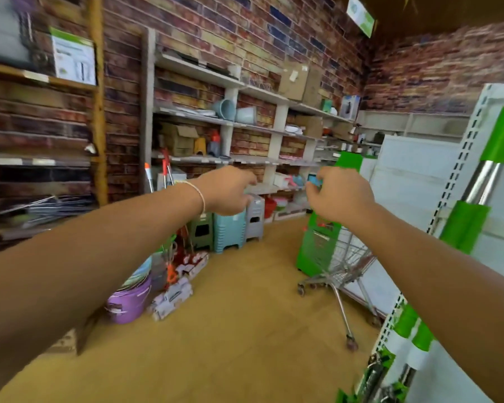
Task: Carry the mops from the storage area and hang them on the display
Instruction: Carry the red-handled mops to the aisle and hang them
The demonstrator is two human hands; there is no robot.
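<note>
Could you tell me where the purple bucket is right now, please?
The purple bucket sits on the floor at lower left of the head view, beside the packaged mop heads, below the left forearm.

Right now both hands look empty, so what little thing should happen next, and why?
Probably step toward the mops leaning by the brick wall and reach the left hand for a handle. Both that hand and the right hand hold nothing, their fingers loosely curled in the air, and the mops stand on the floor beside the purple bucket, beyond both hands.
</note>
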